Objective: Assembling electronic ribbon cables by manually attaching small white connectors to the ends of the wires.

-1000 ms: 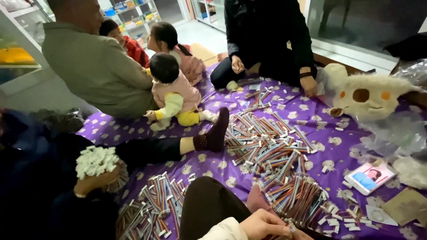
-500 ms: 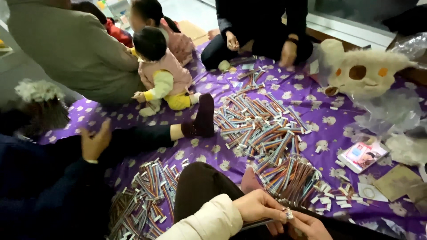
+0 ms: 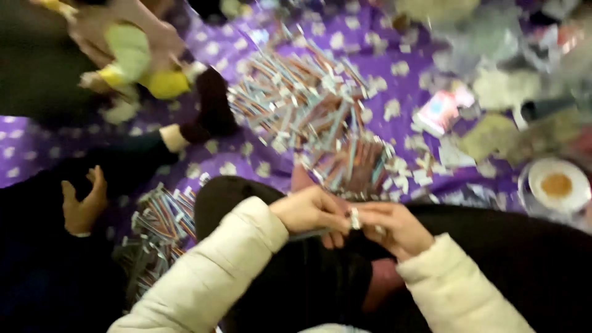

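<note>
My left hand point(image 3: 308, 209) and my right hand point(image 3: 391, 228) meet above my lap, both in cream sleeves. Together they pinch a thin pen-like stick point(image 3: 311, 234) with a small white tag point(image 3: 355, 219) at its end, the left on the stick, the right at the tag. Just beyond my hands lies a heap of similar coloured sticks point(image 3: 354, 166) on the purple flowered blanket point(image 3: 246, 154). The picture is blurred by motion.
A larger pile of sticks point(image 3: 296, 102) spreads farther out, another bundle point(image 3: 163, 216) lies at my left. A person's hand point(image 3: 83, 203) in a dark sleeve hovers at left. A small child in yellow and green point(image 3: 139, 65) sits far left. A cup point(image 3: 558, 185) stands at right.
The view has tipped down and closer to my lap. My hands have come together on one stick. The neighbour's hand has lowered at left; the people at the back are out of view.
</note>
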